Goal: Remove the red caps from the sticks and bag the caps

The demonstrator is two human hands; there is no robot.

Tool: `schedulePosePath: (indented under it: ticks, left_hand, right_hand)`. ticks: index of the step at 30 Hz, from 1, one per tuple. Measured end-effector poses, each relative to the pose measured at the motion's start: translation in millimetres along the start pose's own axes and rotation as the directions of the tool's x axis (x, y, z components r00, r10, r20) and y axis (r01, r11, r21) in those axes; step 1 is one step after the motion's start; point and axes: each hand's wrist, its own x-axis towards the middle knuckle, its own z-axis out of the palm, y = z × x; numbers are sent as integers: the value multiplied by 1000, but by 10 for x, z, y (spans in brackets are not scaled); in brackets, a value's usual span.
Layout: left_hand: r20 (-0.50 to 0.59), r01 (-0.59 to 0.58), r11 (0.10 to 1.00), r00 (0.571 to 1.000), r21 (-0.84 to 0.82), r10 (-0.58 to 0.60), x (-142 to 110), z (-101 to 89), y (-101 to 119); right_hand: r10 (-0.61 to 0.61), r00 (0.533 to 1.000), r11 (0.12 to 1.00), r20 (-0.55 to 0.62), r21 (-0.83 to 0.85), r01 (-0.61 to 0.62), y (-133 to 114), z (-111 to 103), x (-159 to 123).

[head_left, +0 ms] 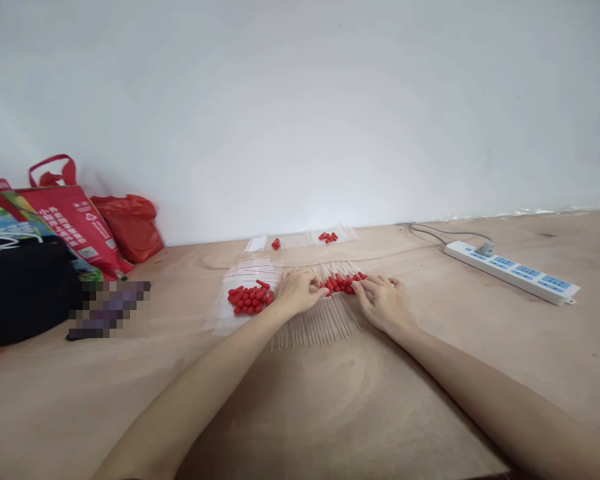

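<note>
A row of thin clear tubes (320,327) lies side by side on the table, with small red rubber bulbs (341,283) across it, like droppers. My left hand (296,292) is at the left end of the red row, its fingers curled and its thumb against the bulbs. At the other end, my right hand (380,301) has bent fingers and a thumb touching the bulbs. Exact finger contact is partly hidden. Left of my left hand, a pile of loose red bulbs (251,299) rests on clear zip bags (222,319).
Against the wall lie more clear bags (347,233) with red bulbs and tubes. A white power strip (510,272) with a plugged-in cable is at the right. Red shopping bags (75,223), a black bag (25,290) and a blurred-out item (113,310) occupy the left side.
</note>
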Motion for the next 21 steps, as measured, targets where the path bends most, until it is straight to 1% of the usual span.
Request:
schedulePosePath:
  ticks: [3, 7, 9, 12, 14, 17, 19, 21]
  left_hand:
    - [-3, 29, 1000, 1000, -2, -29, 104, 120, 96]
    - [-44, 65, 998, 997, -3, -65, 140, 219, 143]
    - [-81, 86, 996, 993, -3, -86, 108, 210, 144]
    - [-162, 112, 994, 980, -12, -113, -38, 115, 86]
    - [-227, 80, 996, 970, -35, -85, -207, 20, -9]
    - [-243, -47, 998, 969, -40, 36, -520, -110, -206]
    - [-266, -135, 991, 956, -24, 124, -715, -164, -330]
    - [-298, -202, 979, 935, -1, 192, -861, -183, -417]
  right_hand:
    - [-22, 999, 1000, -23, 4, 22, 14, 5, -4]
    - [-53, 998, 999, -42, -10, 53, 10, 16, -14]
    - [-53, 997, 998, -52, -18, 52, 11, 19, -17]
    - [-50, 997, 999, -53, 16, 51, 17, 26, -22]
    - [-73, 996, 993, -49, 87, 77, 12, 30, -28]
    - [-162, 985, 966, -61, 195, 171, -35, 26, -46]
    - [-263, 963, 941, -61, 205, 270, -94, 8, -66]
    - [-387, 921, 906, -35, 170, 387, -166, -17, -92]
